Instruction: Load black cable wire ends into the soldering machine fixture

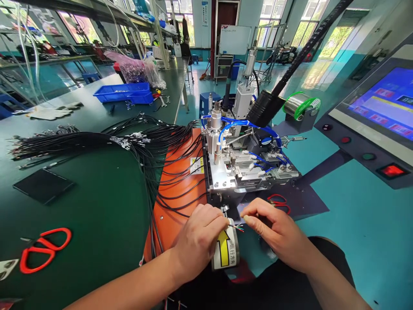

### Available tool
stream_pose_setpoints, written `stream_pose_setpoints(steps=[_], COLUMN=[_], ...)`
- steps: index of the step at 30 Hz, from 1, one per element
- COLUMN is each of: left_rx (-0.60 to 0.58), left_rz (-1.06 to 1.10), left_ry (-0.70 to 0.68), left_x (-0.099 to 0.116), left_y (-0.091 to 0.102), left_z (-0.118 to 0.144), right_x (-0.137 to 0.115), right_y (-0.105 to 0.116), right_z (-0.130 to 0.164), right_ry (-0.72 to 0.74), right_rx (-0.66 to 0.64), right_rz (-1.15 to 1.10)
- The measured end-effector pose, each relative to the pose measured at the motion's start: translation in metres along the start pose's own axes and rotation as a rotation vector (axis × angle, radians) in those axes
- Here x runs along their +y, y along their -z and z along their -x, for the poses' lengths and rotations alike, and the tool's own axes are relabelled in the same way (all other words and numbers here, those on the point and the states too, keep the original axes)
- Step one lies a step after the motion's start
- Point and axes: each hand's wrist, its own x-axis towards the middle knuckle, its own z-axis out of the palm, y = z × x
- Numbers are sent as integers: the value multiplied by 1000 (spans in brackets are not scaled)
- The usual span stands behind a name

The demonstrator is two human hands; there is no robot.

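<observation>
My left hand (204, 230) pinches a black cable near its end. From the fingertips a fan of thin coloured wires (239, 227) sticks out to the right, red, green and others too fine to tell. Just to the right, my right hand (274, 224) has thumb and forefinger closed in a pinch, apart from the wire ends; whether anything is between them I cannot make out. Below my left hand is a white label with a yellow arrow (223, 249). Black cables (174, 172) run across an orange panel (171, 219) towards my left hand.
A machine with metal cylinders and blue air tubes (245, 163) stands ahead, with a solder wire spool (298, 106) and a screen (383, 103) to its right. Red-handled scissors (45, 249) lie on the green table (106, 206) at left; another red-handled tool (279, 200) lies beyond my right hand. A blue tray (124, 92) stands farther back.
</observation>
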Motion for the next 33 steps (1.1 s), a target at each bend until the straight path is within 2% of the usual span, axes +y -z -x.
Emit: stream_pose_setpoints(steps=[12,17,20,22,25,29,33], left_rx=[-18,-49,-39,-36,-35,-37,-44], left_rz=[101,287,401,467,574,671,731], left_ry=[-36,-78,-40,35,222,476,561], left_x=[-1,-1,-4,-7,-10,-7,-4], left_y=[2,10,13,13,12,11,12], left_z=[0,-5,-9,-10,-10,-11,-13], right_x=[-7,-7,-4,-3,-4,-5,-4], right_y=[-8,-6,-8,-12,-26,-55,-77], right_z=[-2,-4,-8,-10,-10,-8,-8], right_ry=[61,33,22,23,40,63,155], right_rx=[-52,-174,-216,-208,-83,238,461], right_rz=[7,-61,-176,-250,-289,-277,-196])
